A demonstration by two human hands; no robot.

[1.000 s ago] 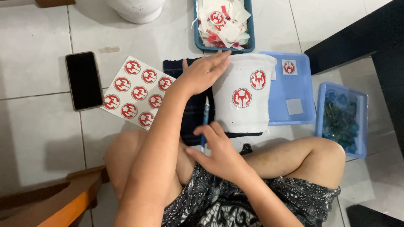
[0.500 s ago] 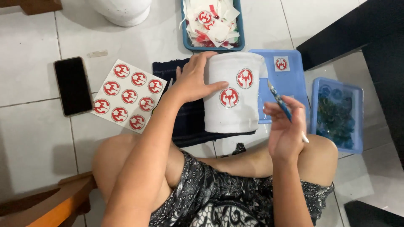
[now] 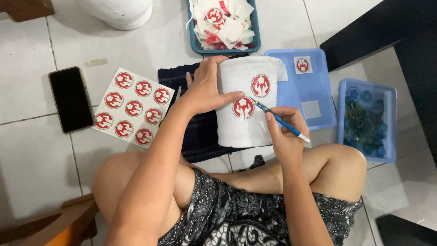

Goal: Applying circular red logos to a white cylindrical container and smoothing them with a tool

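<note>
1. White pot [image 3: 248, 132] lies on its side on a dark cloth [image 3: 200, 136], on the tiled floor just in front of the person's crossed legs. Its long axis runs away from the body, the open rim at the far end. Two round red stickers [image 3: 244, 108] are on its upper side.
2. Left hand [image 3: 205, 89] rests on the left flank of the pot, fingers spread over the wall and the thumb pressing near the lower sticker; it steadies the pot and does not close around it.
3. Right hand [image 3: 284, 132] is closed on a blue craft knife [image 3: 278, 120], held like a pen. The tip points up and left and touches the pot just beside the lower sticker. This hand is at the right of the pot, nearer to the body than the left one.
4. Sticker sheet [image 3: 132, 108] with red circles lies left of the cloth, and a black phone [image 3: 70, 99] further left.
5. Teal tray [image 3: 224, 27] full of peeled paper scraps stands beyond the pot. A flat blue lid [image 3: 309, 91] is at the right, touching the pot, and a blue box [image 3: 368, 119] of greenish glass pieces is further right.
</note>
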